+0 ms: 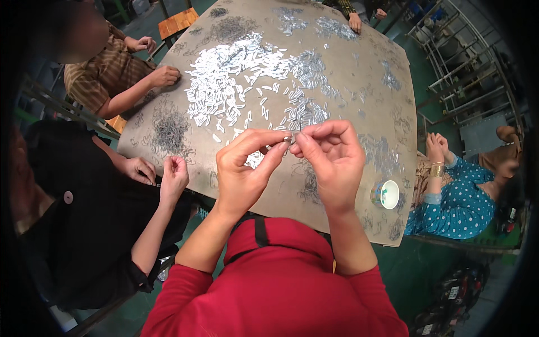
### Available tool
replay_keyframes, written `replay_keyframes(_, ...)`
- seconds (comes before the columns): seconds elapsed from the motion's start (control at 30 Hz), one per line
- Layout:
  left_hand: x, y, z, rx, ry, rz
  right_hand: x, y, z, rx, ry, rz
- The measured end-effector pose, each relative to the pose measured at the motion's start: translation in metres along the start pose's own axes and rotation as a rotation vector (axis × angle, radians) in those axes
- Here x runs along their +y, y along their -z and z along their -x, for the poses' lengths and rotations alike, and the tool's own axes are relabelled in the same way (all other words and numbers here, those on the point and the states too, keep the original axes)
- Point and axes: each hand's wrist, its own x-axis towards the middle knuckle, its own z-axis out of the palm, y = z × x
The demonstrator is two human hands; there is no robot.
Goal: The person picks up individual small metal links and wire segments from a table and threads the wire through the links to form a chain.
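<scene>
My left hand point(242, 167) pinches a small shiny metal piece point(287, 139) between thumb and forefinger, held above the table's near part. My right hand point(336, 167) meets it there, thumb and forefinger pressed together at the piece's right side. What lies between the right fingertips is too small to make out. Beyond my hands a wide heap of white, slim oblong pieces point(216, 84) covers the table point(370, 62). Grey metallic slim pieces point(307, 70) lie along that heap's right side. Dark thin wire pieces point(170, 130) form a pile at the left.
A white cup point(388, 194) stands near the table's right edge. Co-workers sit around: one in black point(84, 224) and one in a striped shirt point(112, 73) at left, one in dotted blue point(455, 196) at right. A wooden stool point(178, 23) is at far left.
</scene>
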Motion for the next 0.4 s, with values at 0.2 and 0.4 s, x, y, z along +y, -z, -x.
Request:
replay_keyframes(0.2, -0.038, 0.004, 0.004, 0.112, 0.249, -0.007, -0.018, 0.000, 0.012, 0.029, 0.134, 0.068)
replay_keyframes(0.4, -0.143, 0.016, 0.062, -0.375, 0.429, -0.568, -0.035, 0.011, 0.021, -0.060, 0.301, 0.125)
